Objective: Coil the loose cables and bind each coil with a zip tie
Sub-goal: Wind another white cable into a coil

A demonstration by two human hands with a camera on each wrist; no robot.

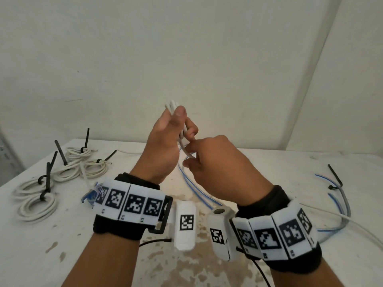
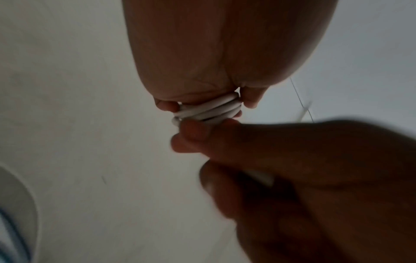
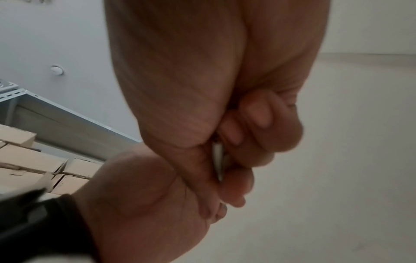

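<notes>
Wrist bands nearest; above them our left hand (image 1: 165, 139) clamps the white cable coil (image 1: 173, 106) at 12 o'clock, mid-air. Our right hand (image 1: 213, 162) pinches the loose strand, feeding another loop. Mid-coiling; next we need a zip tie (image 1: 335, 177), lying at 3 o'clock.

A storeroom or workshop: bare walls, stained white table (image 1: 269, 162), metal shelving (image 3: 13, 94) and stacked cardboard boxes (image 3: 27, 160) left.
</notes>
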